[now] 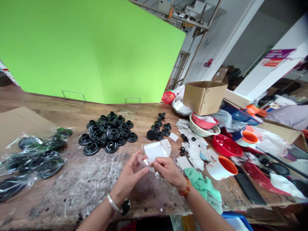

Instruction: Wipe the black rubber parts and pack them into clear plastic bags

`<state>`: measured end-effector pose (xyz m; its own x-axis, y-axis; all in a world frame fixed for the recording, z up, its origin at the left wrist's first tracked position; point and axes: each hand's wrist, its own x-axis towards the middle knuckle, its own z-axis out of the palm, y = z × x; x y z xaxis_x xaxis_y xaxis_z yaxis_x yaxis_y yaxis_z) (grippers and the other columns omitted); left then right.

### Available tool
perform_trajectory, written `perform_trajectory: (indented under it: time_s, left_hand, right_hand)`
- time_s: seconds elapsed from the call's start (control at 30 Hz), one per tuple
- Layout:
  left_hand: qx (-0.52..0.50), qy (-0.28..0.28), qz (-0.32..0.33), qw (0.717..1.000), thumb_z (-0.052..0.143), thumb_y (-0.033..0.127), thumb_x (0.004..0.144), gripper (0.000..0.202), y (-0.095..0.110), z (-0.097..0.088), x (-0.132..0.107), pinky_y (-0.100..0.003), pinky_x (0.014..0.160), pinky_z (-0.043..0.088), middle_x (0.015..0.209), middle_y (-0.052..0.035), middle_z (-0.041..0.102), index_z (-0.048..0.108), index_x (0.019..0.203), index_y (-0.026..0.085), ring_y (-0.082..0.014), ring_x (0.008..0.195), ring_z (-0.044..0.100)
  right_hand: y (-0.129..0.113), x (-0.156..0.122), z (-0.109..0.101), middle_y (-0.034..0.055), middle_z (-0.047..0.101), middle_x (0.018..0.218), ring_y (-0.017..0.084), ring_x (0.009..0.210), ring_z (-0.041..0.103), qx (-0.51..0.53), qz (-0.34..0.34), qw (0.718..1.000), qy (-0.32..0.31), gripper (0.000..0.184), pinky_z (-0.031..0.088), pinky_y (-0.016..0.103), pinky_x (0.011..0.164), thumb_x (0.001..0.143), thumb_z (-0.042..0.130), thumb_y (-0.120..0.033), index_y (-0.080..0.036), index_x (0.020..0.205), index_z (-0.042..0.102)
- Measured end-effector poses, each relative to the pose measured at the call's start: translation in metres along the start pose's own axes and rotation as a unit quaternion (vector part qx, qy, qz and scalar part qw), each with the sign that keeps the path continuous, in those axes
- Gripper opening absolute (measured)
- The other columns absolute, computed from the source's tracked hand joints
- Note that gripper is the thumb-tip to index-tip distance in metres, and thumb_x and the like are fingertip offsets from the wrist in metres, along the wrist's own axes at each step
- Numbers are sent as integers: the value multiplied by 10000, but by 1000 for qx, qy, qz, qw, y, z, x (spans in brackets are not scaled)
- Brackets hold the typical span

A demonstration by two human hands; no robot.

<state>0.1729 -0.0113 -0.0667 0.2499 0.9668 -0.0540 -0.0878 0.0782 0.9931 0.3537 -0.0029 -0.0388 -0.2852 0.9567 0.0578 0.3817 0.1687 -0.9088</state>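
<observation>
Near the table's front edge, both my hands are on a small piece of clear plastic (146, 163) that looks like a thin bag. My left hand (131, 175) grips its left side between thumb and fingers. The fingertips of my right hand (167, 170) are pinched together on its right side. Just beyond my fingers lies a white, square, flat stack (155, 151), with pale card squares (166, 146) touching its right edge. Ahead of them sit several round black plastic parts (158, 126) with raised centres, one a flat black disc (151, 134).
A larger heap of black parts (106, 131) is left of centre, and bagged ones (36, 157) lie far left. Scattered cards (196, 154), a green cloth (204, 186), a white-and-orange cup (220, 168), a red bowl (227, 146) and a cardboard box (204, 96) crowd the right. A green panel (96, 51) stands behind.
</observation>
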Motion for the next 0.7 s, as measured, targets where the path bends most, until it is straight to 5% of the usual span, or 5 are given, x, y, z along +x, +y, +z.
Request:
perform_trajectory:
  time_s: [0.07,0.17,0.27,0.5,0.7]
  left_hand:
    - [-47,15,-53,997,669,410,742,425,8,-9,0,-296,774,487,912,-71,696,641,1071,141,-193,834,630]
    - [-24,73,-74,994,673,442,731,318,11,-21,2,-212,557,394,610,19,575,646,726,126,-106,571,491]
    - [55,103,-52,992,654,483,730,399,8,-31,7,-204,470,267,485,62,405,548,551,142,-82,488,347]
    - [13,98,-48,994,680,465,692,325,10,-54,12,-213,572,397,640,19,593,648,746,147,-123,599,510]
    - [-57,122,-142,981,668,524,704,373,6,-58,6,-188,429,319,455,82,451,572,661,166,-78,411,397]
  right_hand:
    - [-2,3,18,-45,452,539,93,515,383,29,4,999,-24,287,310,214,515,880,508,-352,-169,691,623]
    - [-3,13,34,-27,555,664,109,605,466,55,-9,998,6,186,357,216,581,877,509,-291,-191,923,658]
    - [-2,26,45,-9,572,701,122,666,491,46,-37,998,-9,224,373,230,635,884,493,-294,-176,768,644]
    - [1,43,66,7,550,710,98,559,421,148,31,988,24,300,320,219,491,838,543,-408,-171,659,587]
    - [-8,44,89,-65,424,545,44,415,255,465,205,860,-48,346,165,184,391,705,697,-491,-183,712,539]
